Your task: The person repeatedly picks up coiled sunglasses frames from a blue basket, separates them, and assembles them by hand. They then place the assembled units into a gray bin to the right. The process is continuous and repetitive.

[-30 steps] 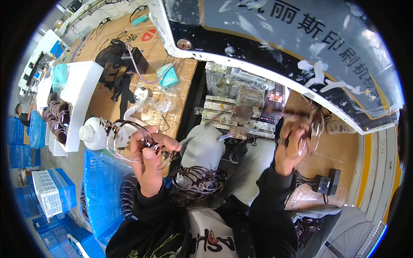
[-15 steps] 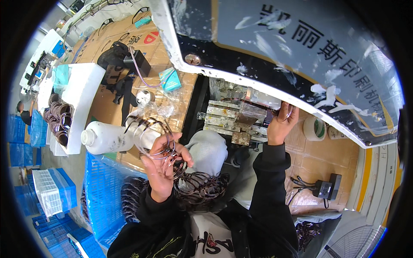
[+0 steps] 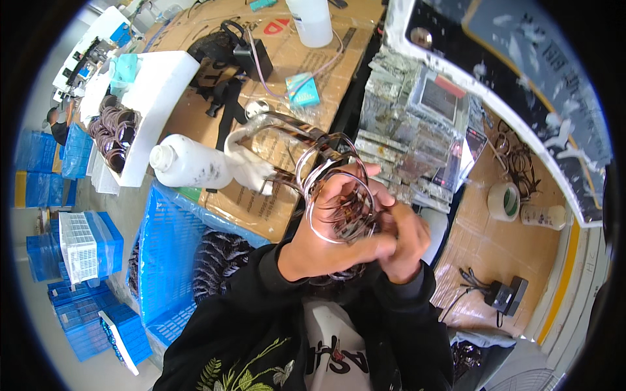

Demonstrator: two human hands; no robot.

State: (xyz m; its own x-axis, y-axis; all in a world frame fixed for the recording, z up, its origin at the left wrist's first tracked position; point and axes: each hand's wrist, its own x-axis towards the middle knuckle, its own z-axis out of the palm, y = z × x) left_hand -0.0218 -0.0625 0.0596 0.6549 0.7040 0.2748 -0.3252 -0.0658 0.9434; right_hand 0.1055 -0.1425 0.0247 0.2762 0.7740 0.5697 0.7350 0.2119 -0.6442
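My left hand is closed round a bundle of tortoiseshell eyeglass frames, held in front of my chest with the round rims facing up. Their long temples stick out to the left, over a crumpled white cloth. My right hand is against the bundle's right side, its fingers curled in on the frames and slightly blurred; the exact spot it grips is hidden. Beyond my hands stands a metal fixture of a printing machine, with a small dark plate on top.
A white bottle lies at the left, near a foam box of glasses. Below it is a blue crate of dark frames. To the right are loose frames, a tape roll and a power adapter. The machine's panel overhangs the upper right.
My right hand has come back from the machine fixture to the bundle. My left hand has moved right and up with the frames. The view has shifted, showing more of the fixture.
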